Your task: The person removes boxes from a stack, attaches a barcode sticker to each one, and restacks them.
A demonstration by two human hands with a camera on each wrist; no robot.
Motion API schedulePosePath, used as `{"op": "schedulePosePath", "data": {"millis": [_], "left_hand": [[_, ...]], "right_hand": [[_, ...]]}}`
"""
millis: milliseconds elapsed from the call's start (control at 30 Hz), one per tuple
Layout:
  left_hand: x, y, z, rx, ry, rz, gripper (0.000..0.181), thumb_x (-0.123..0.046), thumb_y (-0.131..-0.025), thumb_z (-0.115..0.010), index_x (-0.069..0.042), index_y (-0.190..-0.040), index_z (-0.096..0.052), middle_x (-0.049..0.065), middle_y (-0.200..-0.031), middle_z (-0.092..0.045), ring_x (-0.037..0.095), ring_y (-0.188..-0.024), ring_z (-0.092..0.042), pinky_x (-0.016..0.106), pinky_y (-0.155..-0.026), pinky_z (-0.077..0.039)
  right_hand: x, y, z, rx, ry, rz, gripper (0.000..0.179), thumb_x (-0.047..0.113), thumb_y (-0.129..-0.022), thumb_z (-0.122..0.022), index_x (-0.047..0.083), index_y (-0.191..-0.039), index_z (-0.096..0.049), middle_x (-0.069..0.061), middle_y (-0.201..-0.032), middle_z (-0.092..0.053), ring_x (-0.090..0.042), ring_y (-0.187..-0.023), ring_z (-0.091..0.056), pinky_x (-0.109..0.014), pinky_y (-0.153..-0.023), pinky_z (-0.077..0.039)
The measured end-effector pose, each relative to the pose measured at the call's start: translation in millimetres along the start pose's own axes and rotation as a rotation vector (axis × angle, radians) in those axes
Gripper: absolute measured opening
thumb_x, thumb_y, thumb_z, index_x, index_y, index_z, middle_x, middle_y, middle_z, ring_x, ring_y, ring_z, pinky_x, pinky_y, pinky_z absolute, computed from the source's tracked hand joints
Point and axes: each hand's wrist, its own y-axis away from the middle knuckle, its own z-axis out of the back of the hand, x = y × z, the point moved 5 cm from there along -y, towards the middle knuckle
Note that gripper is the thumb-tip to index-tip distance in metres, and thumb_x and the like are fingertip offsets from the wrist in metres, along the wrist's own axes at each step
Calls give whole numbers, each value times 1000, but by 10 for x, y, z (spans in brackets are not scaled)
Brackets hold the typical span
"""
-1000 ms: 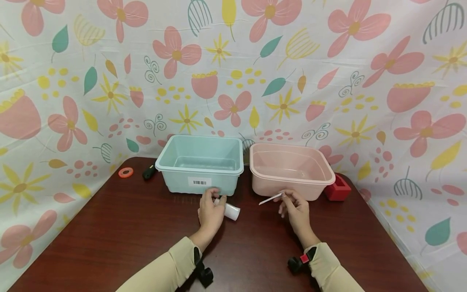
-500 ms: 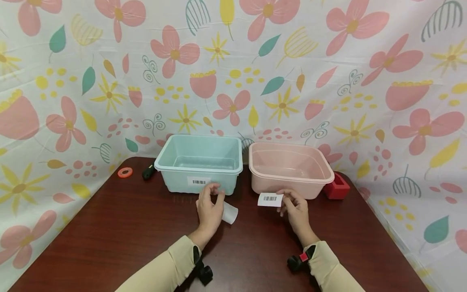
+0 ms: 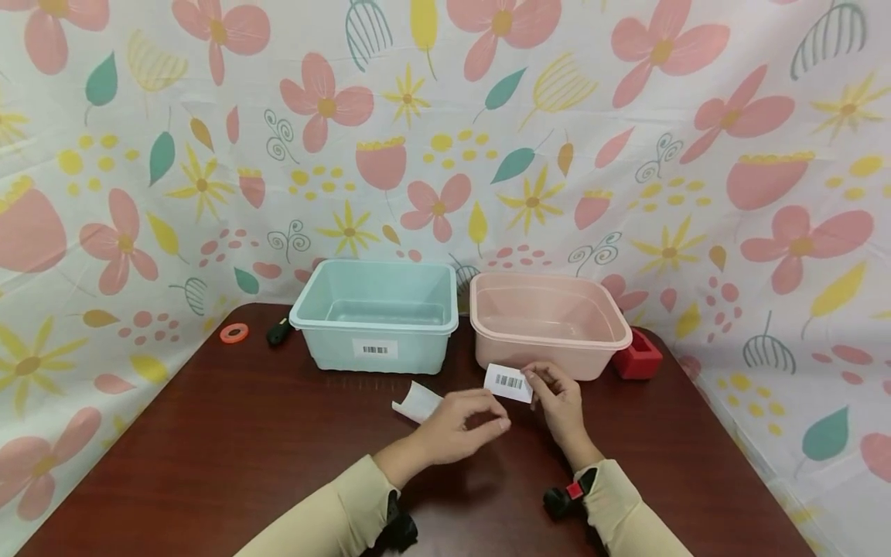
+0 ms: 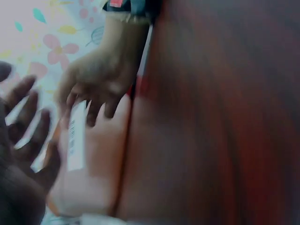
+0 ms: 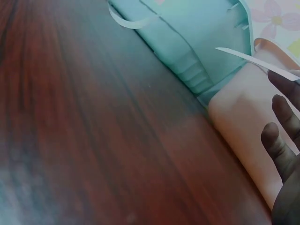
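Observation:
My right hand (image 3: 559, 402) pinches a white barcode label (image 3: 508, 382) by its right edge, in front of the pink bin (image 3: 550, 352). In the right wrist view the label (image 5: 255, 60) is seen nearly edge-on. My left hand (image 3: 459, 427) hovers left of the label, thumb and fingers loosely bent with nothing between them. The left wrist view is blurred, but the left hand (image 4: 26, 150) appears apart from the label (image 4: 76, 136). A curled piece of white paper (image 3: 418, 401) lies on the table behind the left hand, which partly hides it.
A teal bin (image 3: 411, 354) with a barcode label (image 3: 375, 349) on its front stands left of the pink bin. At the back left are an orange tape roll (image 3: 234, 333) and a dark-handled tool (image 3: 279, 333). A red block-shaped holder (image 3: 638, 357) stands right of the pink bin.
My left hand has left the curled white paper and moved right toward the label. The right hand has turned the label from edge-on so its barcode faces the head camera.

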Motion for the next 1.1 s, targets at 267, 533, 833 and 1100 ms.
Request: {"op": "schedulePosePath", "data": {"millis": [267, 533, 833, 1100], "left_hand": [[384, 16, -318, -113, 160, 535, 27, -31, -99, -64, -15, -79, -71, -9, -64, -60, 5, -61, -57, 22, -56, -47], [591, 36, -238, -437, 175, 646, 28, -33, -96, -68, -8, -106, -60, -4, -90, -60, 8, -75, -56, 24, -67, -48], [625, 19, -267, -476, 271, 537, 9, -19, -95, -70, -12, -101, -69, 2, -94, -67, 12, -86, -59, 23, -75, -48], [643, -105, -346, -462, 140, 465, 6, -23, -94, -73, -18, -96, -71, -6, -92, -66, 10, -81, -60, 23, -70, -50]], "right_hand": [[7, 44, 28, -26, 0, -10, 13, -11, -89, -62, -15, -102, -61, -16, -88, -67, -18, -59, -53, -30, -45, -43], [63, 16, 28, 20, -60, 49, 21, -16, -86, -61, -16, -107, -57, -18, -85, -65, -25, -58, -49, -31, -44, -41], [117, 96, -8, 45, -36, 8, 30, -14, -88, -63, -16, -115, -51, -32, -82, -59, -29, -50, -46, -35, -42, -41], [70, 210, 240, 1, 159, -184, 28, 5, -97, -66, -9, -119, -57, -13, -86, -67, -22, -57, -56, -31, -51, -49]]}}
